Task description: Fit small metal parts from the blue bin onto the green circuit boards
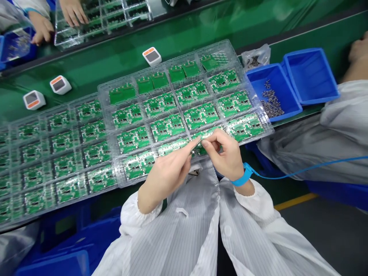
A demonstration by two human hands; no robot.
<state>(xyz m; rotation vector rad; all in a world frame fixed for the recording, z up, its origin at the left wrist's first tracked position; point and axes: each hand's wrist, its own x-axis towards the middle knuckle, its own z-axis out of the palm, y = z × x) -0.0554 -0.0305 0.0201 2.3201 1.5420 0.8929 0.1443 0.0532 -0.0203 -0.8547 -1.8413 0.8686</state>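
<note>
My left hand (168,178) and my right hand (222,155) meet over the front row of a clear plastic tray (161,61) holding green circuit boards in rows. Their fingertips pinch the edge of one green circuit board (205,134), and my fingers hide most of it. A blue wrist strap (243,174) circles my right wrist, with a blue cord (310,168) trailing off to the right.
Blue bins (310,76) hold a heap of small metal screws (271,103) to the right. Small white devices (151,56) sit on the green bench (201,34). A co-worker's hands (71,11) work at a far tray; another person's sleeve (330,142) is on the right.
</note>
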